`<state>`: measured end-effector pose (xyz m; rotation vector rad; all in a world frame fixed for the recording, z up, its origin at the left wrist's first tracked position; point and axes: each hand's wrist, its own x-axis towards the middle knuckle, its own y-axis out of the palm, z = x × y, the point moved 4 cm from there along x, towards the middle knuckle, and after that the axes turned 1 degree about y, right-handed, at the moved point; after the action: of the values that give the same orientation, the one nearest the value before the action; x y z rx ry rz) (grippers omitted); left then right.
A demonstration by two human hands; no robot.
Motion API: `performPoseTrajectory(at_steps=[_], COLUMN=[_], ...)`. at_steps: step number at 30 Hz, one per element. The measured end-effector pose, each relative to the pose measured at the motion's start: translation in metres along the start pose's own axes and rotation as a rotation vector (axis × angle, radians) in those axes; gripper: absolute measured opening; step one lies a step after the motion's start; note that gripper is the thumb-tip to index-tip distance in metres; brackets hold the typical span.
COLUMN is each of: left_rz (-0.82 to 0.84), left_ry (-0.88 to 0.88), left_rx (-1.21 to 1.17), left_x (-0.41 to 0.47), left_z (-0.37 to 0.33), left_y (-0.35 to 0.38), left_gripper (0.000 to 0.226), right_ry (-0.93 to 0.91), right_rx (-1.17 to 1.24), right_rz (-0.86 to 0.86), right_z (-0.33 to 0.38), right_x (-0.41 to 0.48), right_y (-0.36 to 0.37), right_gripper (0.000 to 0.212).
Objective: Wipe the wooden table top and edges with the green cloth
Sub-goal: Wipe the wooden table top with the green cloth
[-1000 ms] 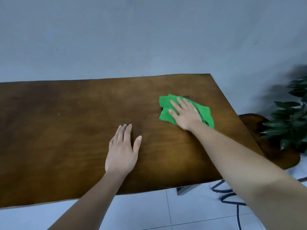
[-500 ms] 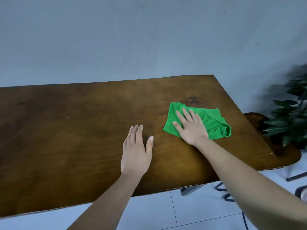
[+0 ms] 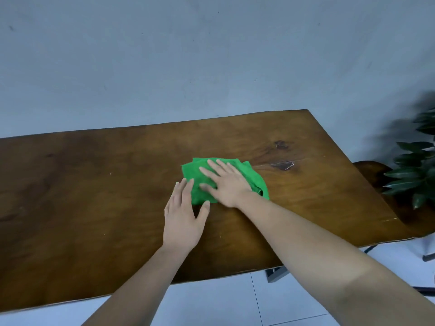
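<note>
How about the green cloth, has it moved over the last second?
Yes, leftward. The green cloth under the right hand sat just below the dark knot; now it lies left of it, reaching the left hand.

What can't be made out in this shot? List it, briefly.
Head view only.
green cloth: its middle lies under the right hand.
wooden table: left end cut off by the frame edge; its underside hidden by the top.
plant: blurred, cut by the right edge.
left hand: whether its fingertips touch the cloth is unclear.
</note>
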<state>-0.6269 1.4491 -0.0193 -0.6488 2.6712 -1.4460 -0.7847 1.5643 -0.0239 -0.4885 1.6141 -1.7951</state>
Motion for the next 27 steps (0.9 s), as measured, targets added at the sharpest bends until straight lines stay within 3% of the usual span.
performPoseTrajectory(at_steps=[6, 11, 18, 27], left_rz=[0.152, 0.227, 0.229, 0.201], left_ry=[0.079, 0.098, 0.114, -0.054], left_rx=[0.142, 0.163, 0.197, 0.271], left_x=[0.007, 0.018, 0.053, 0.085], left_z=[-0.025, -0.068, -0.137, -0.202], left_y=[0.015, 0.044, 0.097, 0.159], left_gripper=[0.077, 0.077, 0.075, 0.075], right_ry=[0.327, 0.452, 0.408, 0.227], right_rx=[0.050, 0.073, 0.079, 0.057], right_rz=[-0.072, -0.105, -0.158, -0.129], right_z=[-0.127, -0.213, -0.303, -0.385], right_x=[-0.041, -0.079, -0.086, -0.018], right_y=[-0.015, -0.019, -0.032, -0.057], right_gripper=[0.078, 0.070, 0.062, 0.063])
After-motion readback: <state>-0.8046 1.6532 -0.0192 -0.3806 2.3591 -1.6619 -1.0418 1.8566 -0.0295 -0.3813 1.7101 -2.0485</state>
